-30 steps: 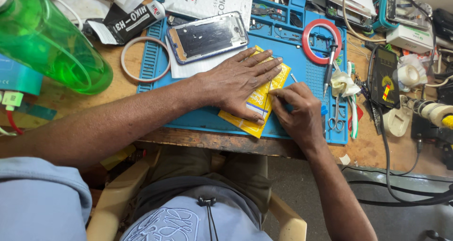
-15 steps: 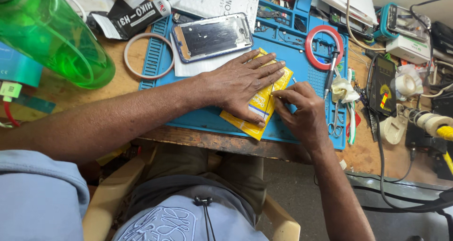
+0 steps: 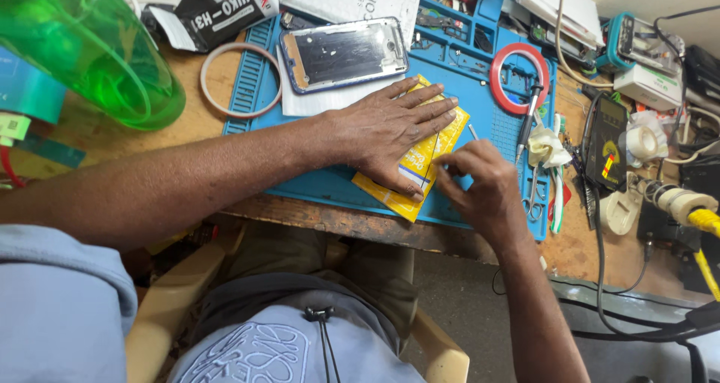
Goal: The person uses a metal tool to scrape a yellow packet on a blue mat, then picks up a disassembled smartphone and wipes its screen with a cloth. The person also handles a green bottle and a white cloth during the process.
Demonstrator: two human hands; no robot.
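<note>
Right hand [image 3: 480,192] has slid nearer; its grip pinches a thin tool [image 3: 472,132]. Left hand [image 3: 390,132], spread flat, pins the yellow packet [image 3: 416,169]: light, flexible, best held by edges.

table [image 3: 225,90]: worn wood, cluttered
floor [image 3: 465,293]: grey, cables trailing
chair [image 3: 442,357]: pale arms
light: bright, even

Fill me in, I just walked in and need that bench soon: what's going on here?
A person sits at a cluttered bench over a blue work mat. The left hand lies flat on a yellow packet, pinning it to the mat. The right hand holds a thin metal tool at the packet's right edge. A phone frame lies face up farther back on the mat, a red tape ring to its right, and a green bottle stands off to the left.
</note>
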